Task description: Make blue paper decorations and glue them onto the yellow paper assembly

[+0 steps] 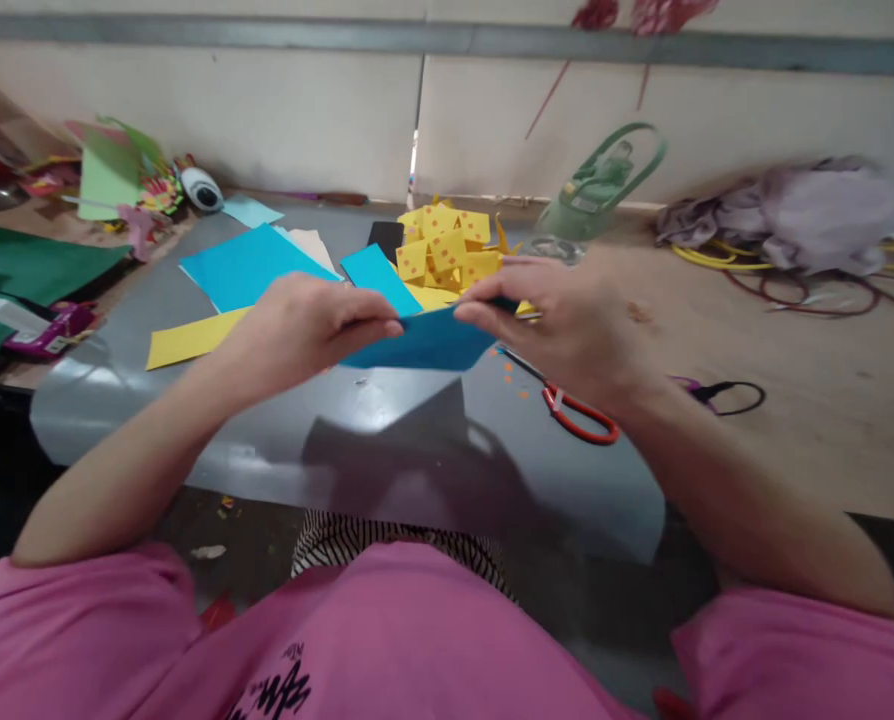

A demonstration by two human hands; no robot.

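A sheet of blue paper [426, 345] is stretched between my hands above the grey table mat. My left hand [304, 320] pinches its upper left edge between thumb and fingers. At the upper right edge, my right hand [571, 315] pinches the same sheet; a thin light tip juts out near its fingers, too small to name. Scissors with red handles [588, 422] lie below my right hand, blades partly hidden. Behind the sheet are folded yellow paper pieces with orange dots [443, 245] and a blue paper strip [378, 277]. Larger blue paper [248, 262] and a yellow strip [192, 342] lie to the left.
A green bottle with a loop handle [586, 195] stands at the back right. Crumpled grey cloth [807, 215] and yellow and red cables [724, 257] lie farther right. A white round object with a dark front [202, 188] and paper crafts [158, 185] sit at the back left.
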